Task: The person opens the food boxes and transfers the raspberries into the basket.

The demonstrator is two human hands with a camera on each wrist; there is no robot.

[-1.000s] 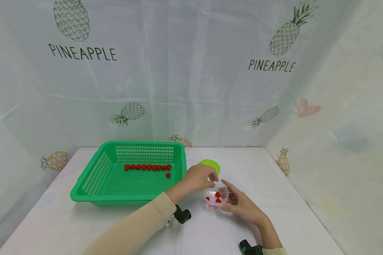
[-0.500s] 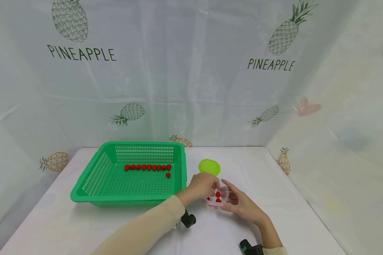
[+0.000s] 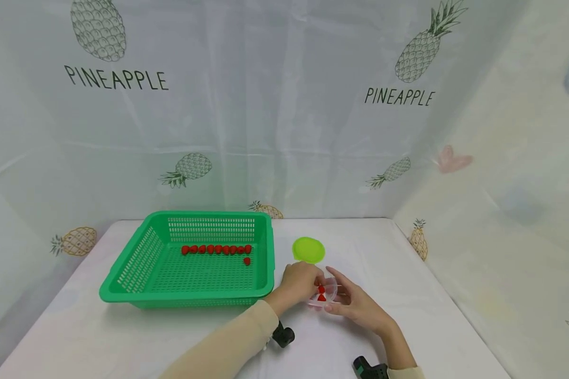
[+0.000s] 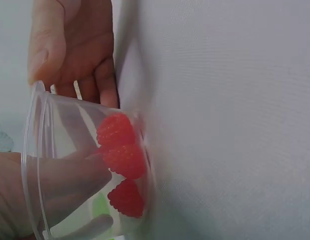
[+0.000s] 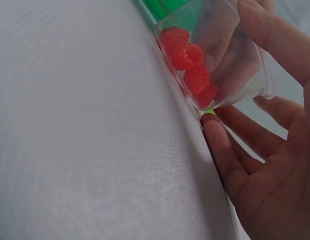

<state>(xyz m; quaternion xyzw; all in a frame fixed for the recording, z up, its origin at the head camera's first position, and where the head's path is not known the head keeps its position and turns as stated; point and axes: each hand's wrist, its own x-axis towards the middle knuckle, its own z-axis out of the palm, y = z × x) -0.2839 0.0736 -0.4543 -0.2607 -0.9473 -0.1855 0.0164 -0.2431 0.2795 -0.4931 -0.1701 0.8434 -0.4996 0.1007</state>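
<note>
A clear plastic cup (image 3: 332,288) stands on the table with several raspberries (image 4: 125,160) at its bottom. My left hand (image 3: 301,281) reaches down inside it; in the left wrist view the thumb and a finger extend apart, tips close to the lowest raspberry. Around the cup's right side, my right hand (image 3: 360,310) steadies it, thumb at the rim and fingers spread along the far side. The right wrist view shows that thumb (image 5: 274,35) near the rim and the raspberries clustered against the base.
Left of the cup sits a green perforated basket (image 3: 194,301), holding a row of several raspberries (image 3: 218,249) and one single raspberry (image 3: 247,261) in front. Behind the cup lies a round lime-green lid (image 3: 308,250). A white cloth covers the table (image 3: 389,252).
My left hand has come down from above the cup to inside it, uncovering more of the lime-green lid. My right hand keeps its place on the cup.
</note>
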